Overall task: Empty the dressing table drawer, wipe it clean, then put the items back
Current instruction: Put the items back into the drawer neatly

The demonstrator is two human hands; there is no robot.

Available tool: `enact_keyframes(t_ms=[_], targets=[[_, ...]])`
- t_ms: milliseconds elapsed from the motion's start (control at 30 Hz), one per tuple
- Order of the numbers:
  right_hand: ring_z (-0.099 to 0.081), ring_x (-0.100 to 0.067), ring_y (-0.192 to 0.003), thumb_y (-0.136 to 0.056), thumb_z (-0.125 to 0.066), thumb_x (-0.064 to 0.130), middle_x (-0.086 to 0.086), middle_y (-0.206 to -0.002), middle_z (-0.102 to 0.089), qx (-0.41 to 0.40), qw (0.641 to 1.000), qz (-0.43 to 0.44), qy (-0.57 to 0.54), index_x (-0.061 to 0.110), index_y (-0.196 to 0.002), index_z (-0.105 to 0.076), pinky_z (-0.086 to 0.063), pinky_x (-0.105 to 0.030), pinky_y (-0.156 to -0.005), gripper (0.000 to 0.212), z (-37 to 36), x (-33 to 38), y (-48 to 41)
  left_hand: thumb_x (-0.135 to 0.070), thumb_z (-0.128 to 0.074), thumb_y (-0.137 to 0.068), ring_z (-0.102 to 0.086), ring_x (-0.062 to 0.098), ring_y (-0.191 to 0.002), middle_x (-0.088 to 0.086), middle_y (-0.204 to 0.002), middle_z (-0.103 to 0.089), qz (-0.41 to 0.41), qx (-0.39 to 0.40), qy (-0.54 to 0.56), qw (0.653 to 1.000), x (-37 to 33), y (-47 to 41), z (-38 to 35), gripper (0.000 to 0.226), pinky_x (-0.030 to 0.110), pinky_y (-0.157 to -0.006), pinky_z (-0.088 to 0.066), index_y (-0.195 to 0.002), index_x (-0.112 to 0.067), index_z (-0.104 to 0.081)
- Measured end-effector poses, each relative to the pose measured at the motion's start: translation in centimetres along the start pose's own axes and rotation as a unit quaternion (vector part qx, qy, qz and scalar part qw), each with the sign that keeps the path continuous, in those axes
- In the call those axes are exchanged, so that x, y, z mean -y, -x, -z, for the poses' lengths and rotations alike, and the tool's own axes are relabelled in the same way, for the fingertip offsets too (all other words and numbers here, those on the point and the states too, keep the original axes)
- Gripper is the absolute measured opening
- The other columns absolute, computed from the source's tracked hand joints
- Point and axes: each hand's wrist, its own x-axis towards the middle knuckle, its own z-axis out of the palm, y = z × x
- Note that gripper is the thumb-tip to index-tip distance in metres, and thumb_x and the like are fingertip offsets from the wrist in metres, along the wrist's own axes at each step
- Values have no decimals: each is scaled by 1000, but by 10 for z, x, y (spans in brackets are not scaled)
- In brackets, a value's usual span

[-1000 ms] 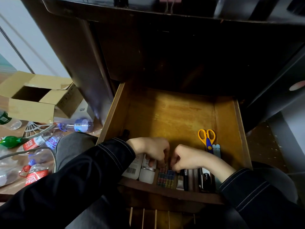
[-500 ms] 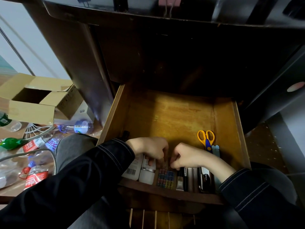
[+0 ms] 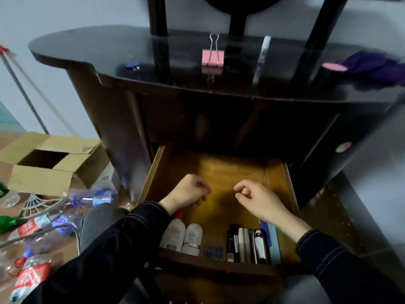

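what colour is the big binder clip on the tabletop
Pink binder clip, clearest in the head view.

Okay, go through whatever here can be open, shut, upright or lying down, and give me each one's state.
Drawer: pulled open, items lined along its front.
Cardboard box: open, flaps spread.
Left hand: fingers curled, nothing visible in it.
Right hand: fingers curled, nothing visible in it.
White bottles: lying flat in the drawer.
Pink binder clip: standing, handles up.
Red-label bottle: lying on the floor.
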Motion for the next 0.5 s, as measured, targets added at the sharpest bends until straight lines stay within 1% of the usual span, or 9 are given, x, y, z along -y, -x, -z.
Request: enact_keyframes(t_ms=[33, 100, 133, 200, 267, 333, 367, 433, 500], targets=[[-61, -4, -68, -100, -57, 37, 13, -78, -62, -35, 999, 20, 13, 44, -105, -52, -46, -17, -59, 10, 12, 8, 3, -13, -63, -94, -61, 13, -51, 4, -68, -69, -14, -30, 13, 999, -7, 4, 6, 9, 22, -46, -47, -88, -11, -69], [-62, -5, -71, -100, -59, 34, 14, -76, -60, -106, 993, 57, 18, 40, -98, -54, -50, -22, -62, 8, 39, 29, 7, -13, -59, -94, -62, 12, -51, 2, -68, -69, -53, -95, 12, 994, -26, 14, 22, 10, 25, -48, -49, -89, -16, -68], [-61, -5, -71, -99, -60, 34, 14, -75, -60, -136, 988, 73, 11, 39, -92, -54, -50, -23, -60, 10, 53, 41, 8, -14, -58, -94, -63, 10, -51, -1, -68, -69, -78, -128, -1, 989, -37, 19, 30, 12, 26, -50, -51, -89, -19, -68], [-60, -3, -70, -96, -62, 34, 13, -72, -61, -175, 979, 101, -14, 38, -83, -56, -44, -20, -56, 15, 81, 65, 8, -19, -57, -90, -64, 8, -54, -5, -68, -69, -122, -191, -26, 974, -63, 29, 49, 14, 30, -55, -55, -86, -28, -67], [-61, -4, -70, -96, -62, 34, 19, -77, -63, -204, 969, 137, -38, 37, -81, -56, -43, -20, -55, 16, 106, 89, 6, -23, -58, -89, -64, 9, -58, -7, -68, -68, -151, -248, -37, 956, -87, 37, 68, 12, 36, -60, -56, -83, -29, -66], [-61, -4, -72, -96, -63, 33, 23, -82, -62, -249, 953, 169, -44, 37, -82, -56, -46, -22, -56, 16, 126, 112, 1, -25, -60, -91, -64, 12, -61, -6, -67, -67, -181, -296, -30, 937, -107, 43, 85, 12, 41, -62, -56, -81, -27, -66], [-61, -4, -74, -95, -62, 33, 23, -84, -62, -269, 946, 177, -46, 37, -82, -55, -47, -23, -57, 16, 133, 121, -4, -25, -61, -92, -64, 12, -62, -6, -67, -66, -201, -319, -25, 926, -115, 46, 92, 13, 42, -62, -55, -80, -27, -65], [-61, -3, -76, -94, -61, 33, 23, -87, -62, -296, 938, 174, -47, 37, -83, -55, -49, -25, -58, 13, 145, 137, -17, -29, -60, -92, -61, 6, -64, -10, -68, -64, -248, -378, -37, 891, -128, 51, 107, 14, 34, -59, -52, -78, -28, -61], [-60, 0, -78, -93, -61, 33, 27, -86, -62, -304, 939, 155, -41, 36, -83, -56, -46, -23, -58, 12, 154, 151, -36, -32, -58, -90, -58, 4, -70, -14, -72, -60, -281, -454, -101, 840, -137, 53, 125, 11, 23, -59, -46, -79, -30, -57]])
